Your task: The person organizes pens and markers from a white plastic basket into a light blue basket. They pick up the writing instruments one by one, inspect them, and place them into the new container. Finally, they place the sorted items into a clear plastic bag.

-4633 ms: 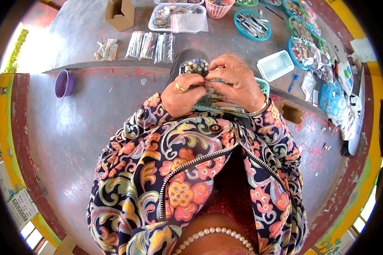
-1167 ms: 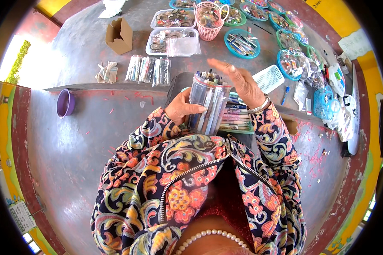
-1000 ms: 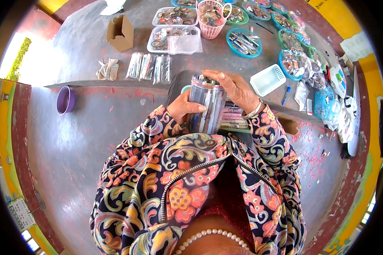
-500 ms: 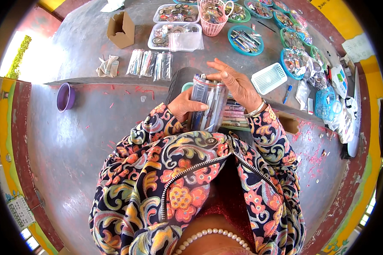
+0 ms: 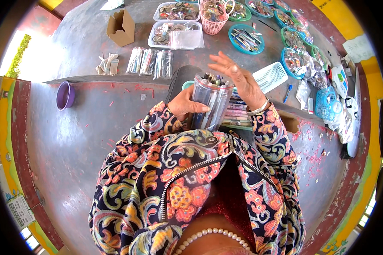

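Note:
My left hand [image 5: 184,105] is wrapped round a clear plastic bag of pens [image 5: 212,102], its thumb lying across the front. The bag stands upright over my lap, and the pens' ends show at its open top. Just right of the bag's mouth, my right hand [image 5: 244,83] is raised with its fingers stretched out and holds nothing. Behind the bag and beneath my right wrist, more pens [image 5: 236,114], pink and dark ones among them, lie in a container on my lap, partly hidden.
Ahead on the grey ledge lie several filled pen bags [image 5: 149,63], a cloth glove [image 5: 107,64], a cardboard box [image 5: 121,29], a turquoise bowl of pens [image 5: 247,39], a white basket [image 5: 270,77] and a blue pen [image 5: 288,93]. A purple basin [image 5: 65,96] stands lower left.
My right hand has moved off the bag's top, slightly up and right. The bag's mouth has widened, and the pen ends now show. My left hand keeps its hold.

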